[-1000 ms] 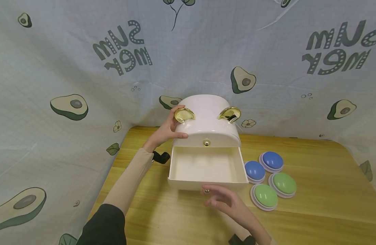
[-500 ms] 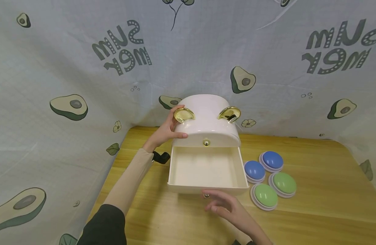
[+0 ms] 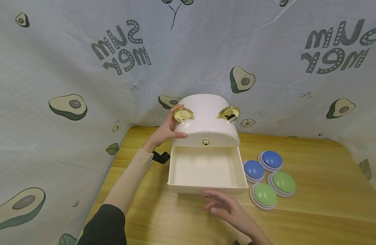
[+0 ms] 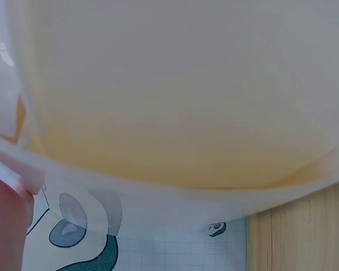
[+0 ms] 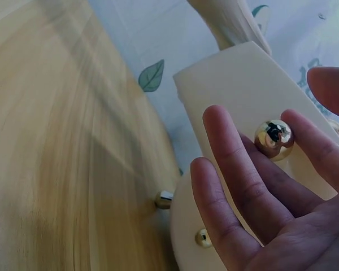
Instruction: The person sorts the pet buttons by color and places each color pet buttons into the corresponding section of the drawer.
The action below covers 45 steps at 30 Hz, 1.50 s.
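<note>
A white rounded storage box [image 3: 206, 112] with gold ears stands against the cloth, its lower drawer [image 3: 207, 166] pulled out and bare inside. My left hand [image 3: 166, 131] rests on the box's left side, by the left ear [image 3: 184, 115], thumb laid along the front. A pale surface [image 4: 186, 101] fills most of the left wrist view; a finger [image 4: 8, 220] shows at left. My right hand [image 3: 229, 211] is at the drawer front, holding the gold drawer knob [image 5: 274, 139] between index and middle fingers. Its thumb [image 5: 333, 90] stands apart from the knob.
To the right of the drawer lie two blue domed buttons [image 3: 254, 169] and two green domed buttons [image 3: 265, 194] on white bases. The wooden table [image 3: 322, 177] meets an avocado-printed cloth [image 3: 188, 61] at the back and left. A second gold knob [image 3: 206, 142] sits on the closed upper front.
Between one second and half a second ago, the drawer and my right hand came slightly towards me. Since then they have held still. The left hand has stayed put.
</note>
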Each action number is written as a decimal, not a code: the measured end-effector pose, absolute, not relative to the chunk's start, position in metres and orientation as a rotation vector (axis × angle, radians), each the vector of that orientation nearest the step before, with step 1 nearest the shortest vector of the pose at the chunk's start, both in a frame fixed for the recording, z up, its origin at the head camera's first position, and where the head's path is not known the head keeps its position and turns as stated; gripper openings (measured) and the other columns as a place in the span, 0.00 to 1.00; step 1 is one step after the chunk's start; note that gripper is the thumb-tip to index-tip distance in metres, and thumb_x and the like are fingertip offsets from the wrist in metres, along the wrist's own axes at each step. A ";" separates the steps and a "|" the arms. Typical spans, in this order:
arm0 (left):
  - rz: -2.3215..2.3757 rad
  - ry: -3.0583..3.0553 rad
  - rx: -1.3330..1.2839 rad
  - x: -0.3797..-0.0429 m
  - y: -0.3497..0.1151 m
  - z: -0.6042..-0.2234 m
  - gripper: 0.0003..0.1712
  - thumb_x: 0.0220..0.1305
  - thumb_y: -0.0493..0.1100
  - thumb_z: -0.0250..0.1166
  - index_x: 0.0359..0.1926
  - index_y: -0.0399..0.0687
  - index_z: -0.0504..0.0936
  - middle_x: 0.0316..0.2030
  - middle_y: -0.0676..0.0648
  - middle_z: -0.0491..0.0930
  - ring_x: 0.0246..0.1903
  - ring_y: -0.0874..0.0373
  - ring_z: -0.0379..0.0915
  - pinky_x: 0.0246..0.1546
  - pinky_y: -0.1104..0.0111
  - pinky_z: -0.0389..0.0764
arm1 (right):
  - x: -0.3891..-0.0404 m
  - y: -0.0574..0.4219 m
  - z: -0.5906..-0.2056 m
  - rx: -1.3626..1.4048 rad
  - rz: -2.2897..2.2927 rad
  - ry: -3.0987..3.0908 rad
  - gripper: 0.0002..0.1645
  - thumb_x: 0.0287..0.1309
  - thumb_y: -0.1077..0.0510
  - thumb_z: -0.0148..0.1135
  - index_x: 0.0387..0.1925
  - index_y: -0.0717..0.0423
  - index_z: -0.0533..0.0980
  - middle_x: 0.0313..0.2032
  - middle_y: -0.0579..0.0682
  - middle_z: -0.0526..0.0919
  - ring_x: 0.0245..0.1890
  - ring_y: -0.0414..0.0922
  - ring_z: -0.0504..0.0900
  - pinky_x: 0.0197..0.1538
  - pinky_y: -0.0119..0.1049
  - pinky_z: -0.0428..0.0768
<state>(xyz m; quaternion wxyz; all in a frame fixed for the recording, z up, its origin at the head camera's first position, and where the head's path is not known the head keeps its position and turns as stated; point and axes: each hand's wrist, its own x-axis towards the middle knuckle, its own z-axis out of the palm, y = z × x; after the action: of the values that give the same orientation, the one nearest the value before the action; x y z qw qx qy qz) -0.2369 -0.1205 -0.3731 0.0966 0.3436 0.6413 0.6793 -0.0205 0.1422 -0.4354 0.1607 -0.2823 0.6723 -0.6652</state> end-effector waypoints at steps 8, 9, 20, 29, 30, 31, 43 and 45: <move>2.018 1.892 0.998 -0.237 -0.121 -0.374 0.56 0.49 0.19 0.65 0.71 0.53 0.45 0.66 0.43 0.54 0.67 0.56 0.49 0.66 0.62 0.51 | -0.022 0.148 -0.434 -0.926 -1.835 1.976 0.29 0.63 0.74 0.50 0.66 0.61 0.64 0.57 0.51 0.76 0.47 0.51 0.81 0.47 0.40 0.79; 2.017 1.892 0.998 -0.237 -0.121 -0.374 0.56 0.49 0.19 0.65 0.71 0.53 0.45 0.66 0.43 0.54 0.67 0.56 0.49 0.66 0.62 0.51 | -0.023 0.150 -0.433 -0.955 -1.828 1.981 0.29 0.63 0.74 0.50 0.66 0.62 0.64 0.56 0.52 0.76 0.47 0.51 0.81 0.47 0.40 0.79; 2.017 1.884 1.013 -0.238 -0.121 -0.375 0.57 0.48 0.20 0.67 0.71 0.54 0.46 0.66 0.44 0.54 0.67 0.56 0.49 0.66 0.62 0.51 | -0.030 0.179 -0.415 -1.196 -2.085 1.868 0.32 0.51 0.86 0.46 0.61 0.76 0.63 0.52 0.61 0.78 0.49 0.51 0.80 0.49 0.40 0.78; 2.019 1.886 1.010 -0.238 -0.121 -0.375 0.57 0.48 0.20 0.67 0.71 0.54 0.45 0.66 0.44 0.54 0.67 0.57 0.50 0.66 0.63 0.52 | -0.035 0.200 -0.400 -1.248 -2.518 1.715 0.31 0.49 0.88 0.44 0.59 0.83 0.59 0.57 0.67 0.72 0.56 0.54 0.75 0.58 0.38 0.71; 2.018 1.887 1.010 -0.238 -0.121 -0.375 0.57 0.48 0.20 0.67 0.71 0.54 0.45 0.66 0.44 0.54 0.67 0.57 0.50 0.66 0.63 0.52 | -0.036 0.203 -0.400 -1.247 -2.558 1.694 0.31 0.49 0.88 0.44 0.59 0.84 0.59 0.58 0.68 0.72 0.57 0.54 0.74 0.59 0.39 0.70; 2.018 1.887 1.009 -0.238 -0.121 -0.375 0.57 0.48 0.20 0.67 0.71 0.54 0.45 0.66 0.44 0.54 0.67 0.57 0.50 0.66 0.63 0.52 | -0.037 0.205 -0.400 -1.250 -2.592 1.678 0.31 0.49 0.88 0.44 0.59 0.85 0.58 0.58 0.69 0.71 0.58 0.55 0.73 0.61 0.39 0.68; 2.024 1.893 0.990 -0.239 -0.121 -0.376 0.57 0.47 0.18 0.66 0.71 0.52 0.45 0.65 0.43 0.56 0.66 0.57 0.51 0.65 0.63 0.53 | -0.033 0.226 -0.408 -0.999 -2.692 1.899 0.38 0.39 0.92 0.42 0.59 0.86 0.56 0.59 0.67 0.70 0.61 0.54 0.68 0.64 0.35 0.61; 2.022 1.894 0.994 -0.239 -0.121 -0.376 0.57 0.48 0.19 0.66 0.71 0.52 0.45 0.65 0.43 0.55 0.66 0.57 0.51 0.65 0.63 0.52 | -0.033 0.228 -0.411 -0.969 -2.691 1.917 0.39 0.38 0.92 0.41 0.59 0.86 0.56 0.59 0.67 0.70 0.62 0.53 0.67 0.65 0.35 0.60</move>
<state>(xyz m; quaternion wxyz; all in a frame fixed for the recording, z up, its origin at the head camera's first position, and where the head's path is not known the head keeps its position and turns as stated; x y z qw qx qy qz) -0.2388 -0.1207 -0.3755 0.0987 0.3360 0.6403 0.6836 -0.0333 0.2282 -0.4114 -0.1504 -0.2781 0.5505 -0.7727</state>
